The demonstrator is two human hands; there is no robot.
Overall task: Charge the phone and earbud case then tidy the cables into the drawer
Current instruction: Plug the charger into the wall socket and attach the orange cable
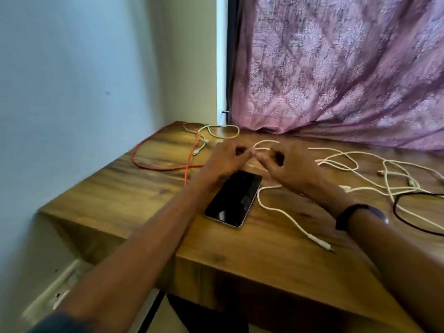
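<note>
Head view, phone (233, 198) near desk edge (240, 267)

no legible text, labels or brands

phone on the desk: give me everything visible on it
The phone is a slim dark slab with a glossy black screen and a pale metallic edge. It lies flat, face up, screen off, angled on the wooden desk. Nothing looks plugged into its near end. The left hand hovers over its far end; contact is unclear. A white cable lies beside it.
</note>
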